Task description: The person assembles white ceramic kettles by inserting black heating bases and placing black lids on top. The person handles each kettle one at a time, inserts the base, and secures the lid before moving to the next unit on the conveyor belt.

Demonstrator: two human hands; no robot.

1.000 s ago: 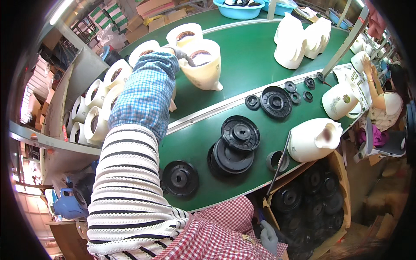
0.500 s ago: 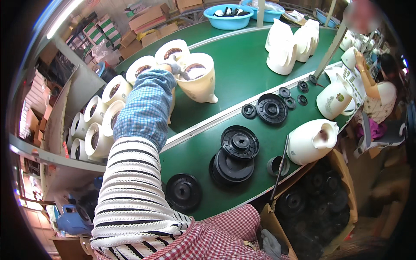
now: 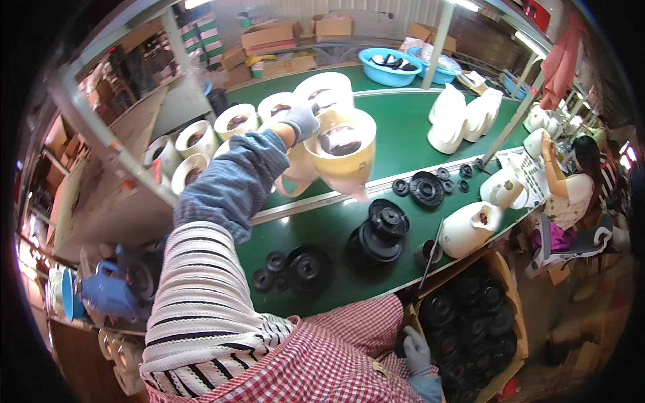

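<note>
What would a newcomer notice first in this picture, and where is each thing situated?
First, probably, the black-and-white striped sleeve crossing the picture's left half, with the grey-gloved left hand at the rim of a cream, round-mouthed jug above the middle. Next, the brown cardboard box full of round black parts at lower right, then the bright blue round basin near the green tabletop's far edge.
</note>
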